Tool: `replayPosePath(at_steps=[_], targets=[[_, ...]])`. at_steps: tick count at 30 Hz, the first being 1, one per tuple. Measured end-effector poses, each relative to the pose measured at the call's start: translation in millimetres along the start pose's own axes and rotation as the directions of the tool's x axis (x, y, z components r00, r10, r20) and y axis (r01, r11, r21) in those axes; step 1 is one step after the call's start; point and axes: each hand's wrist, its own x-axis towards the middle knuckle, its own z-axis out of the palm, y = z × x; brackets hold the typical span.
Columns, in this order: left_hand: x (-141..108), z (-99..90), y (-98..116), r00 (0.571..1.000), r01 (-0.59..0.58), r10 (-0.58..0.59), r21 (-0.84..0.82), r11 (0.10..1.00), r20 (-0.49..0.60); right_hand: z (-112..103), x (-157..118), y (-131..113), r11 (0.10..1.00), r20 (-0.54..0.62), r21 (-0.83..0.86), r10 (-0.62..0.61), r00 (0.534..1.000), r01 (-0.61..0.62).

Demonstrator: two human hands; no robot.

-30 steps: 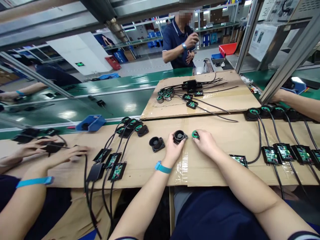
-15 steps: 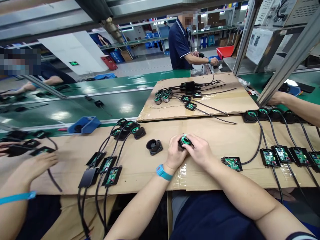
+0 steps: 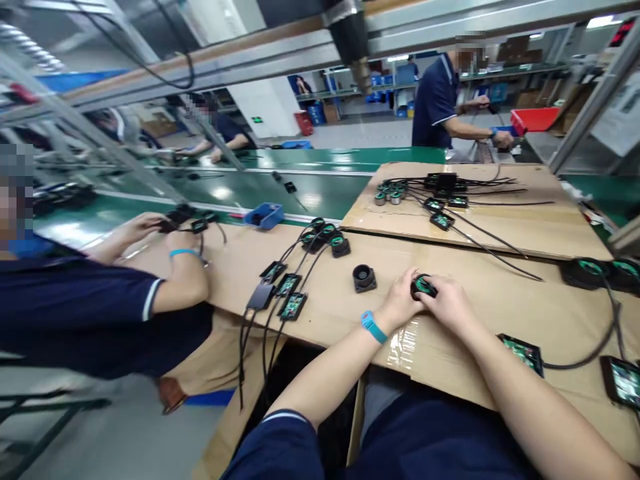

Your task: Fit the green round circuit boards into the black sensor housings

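Between my hands is a black fan-like housing with a green ring-shaped circuit board (image 3: 424, 285) in its top. My left hand (image 3: 400, 301) is closed round its left side. From the right, my right hand (image 3: 449, 301) grips it, with the thumb at the green board; the fingertips are partly hidden. Left of my hands, an open black housing (image 3: 364, 277) stands on the cardboard (image 3: 330, 323). To the right of my right forearm lies a black box with a green circuit board (image 3: 523, 353), a thick cable running from it.
Several cabled housings (image 3: 340, 245) and open circuit boxes (image 3: 293, 307) lie to the left. A raised cardboard sheet (image 3: 480, 233) bears metal cylinders (image 3: 396, 197) and cables. A blue bin (image 3: 265, 216) stands behind. A co-worker (image 3: 170, 287) works at the left, another person (image 3: 440, 100) beyond the bench.
The view has swung to the left, so the bench things appear further right and the left co-worker shows more fully. Both my hands still hold the housing over the cardboard.
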Motion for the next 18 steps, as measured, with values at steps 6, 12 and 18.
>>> replayPosePath(at_steps=[6,12,18], targets=[[0,-19.8,-1,0.985,-0.076,0.038,-0.227,0.971,-0.167,-9,-3,5,0.997,-0.297,-0.082,-0.008,0.955,-0.017],[-4,-19.6,-7,0.962,-0.046,-0.01,-0.198,0.979,-0.272,-9,-1,-15,0.988,-0.095,-0.14,0.058,0.994,-0.071],[0,-23.7,-16,0.935,-0.026,-0.021,-0.127,0.992,-0.355,-9,-3,-25,0.97,0.033,-0.184,0.165,0.986,-0.156]])
